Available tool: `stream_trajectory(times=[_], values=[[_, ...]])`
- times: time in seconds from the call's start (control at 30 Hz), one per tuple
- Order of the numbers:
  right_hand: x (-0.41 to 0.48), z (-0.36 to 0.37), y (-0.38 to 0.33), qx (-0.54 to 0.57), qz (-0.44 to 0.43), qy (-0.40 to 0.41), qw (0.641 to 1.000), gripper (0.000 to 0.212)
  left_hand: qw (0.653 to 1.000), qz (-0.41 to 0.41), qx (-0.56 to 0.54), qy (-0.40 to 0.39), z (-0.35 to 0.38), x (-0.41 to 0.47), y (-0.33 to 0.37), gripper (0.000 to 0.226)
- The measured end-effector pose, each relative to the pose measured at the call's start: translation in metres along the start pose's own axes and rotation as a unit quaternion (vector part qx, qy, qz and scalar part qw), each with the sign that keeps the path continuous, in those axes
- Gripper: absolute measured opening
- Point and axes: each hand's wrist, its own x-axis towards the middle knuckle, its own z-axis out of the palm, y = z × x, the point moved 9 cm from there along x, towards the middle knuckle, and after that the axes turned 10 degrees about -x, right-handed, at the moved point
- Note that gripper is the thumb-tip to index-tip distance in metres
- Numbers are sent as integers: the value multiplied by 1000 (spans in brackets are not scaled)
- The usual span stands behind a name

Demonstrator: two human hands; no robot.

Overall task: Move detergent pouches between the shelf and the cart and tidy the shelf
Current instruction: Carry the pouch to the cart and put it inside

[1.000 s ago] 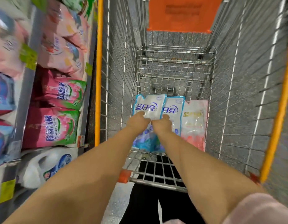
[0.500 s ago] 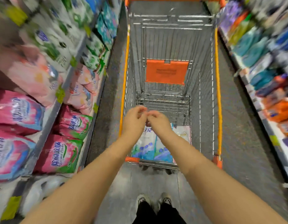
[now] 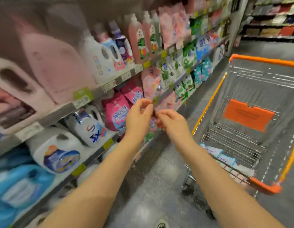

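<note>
Shelving (image 3: 87, 102) runs along our left, with white jugs (image 3: 87, 127) on the near part and pink pouches (image 3: 117, 116) leaning loosely one against another further along the same level. Just right of those pouches we hold both hands up. The left hand (image 3: 139, 116) and the right hand (image 3: 171, 120) are close together with fingertips nearly meeting and fingers loosely curled. They seem to carry nothing, though blur keeps us from being sure about the gap between them. Right of the hands stands the cart (image 3: 207, 104), and blue-and-white pouches (image 3: 225, 157) lie flat at the near end of its basket.

We judge the step in hand to be a reach to the pink pouches. To do it well, we should part the hands and take one pouch by its top corners rather than by its soft middle, which would probably sag. We lift it free before drawing it out, so its slumped neighbours do not slide off the shelf edge. Then we push those upright with their faces forward.
</note>
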Motion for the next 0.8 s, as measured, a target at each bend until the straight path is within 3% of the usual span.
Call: stream_trajectory(times=[0.37, 0.6, 0.8], values=[[-142, 213, -255, -43, -267, -112, 956, 25, 966, 115, 33, 230, -354, -104, 139, 20], [-174, 339, -363, 36, -315, -117, 941, 23, 930, 152, 149, 299, -566, -151, 211, 24], [-175, 432, -432, 56, -331, -145, 931, 19, 896, 148, 235, 346, -688, -157, 253, 19]])
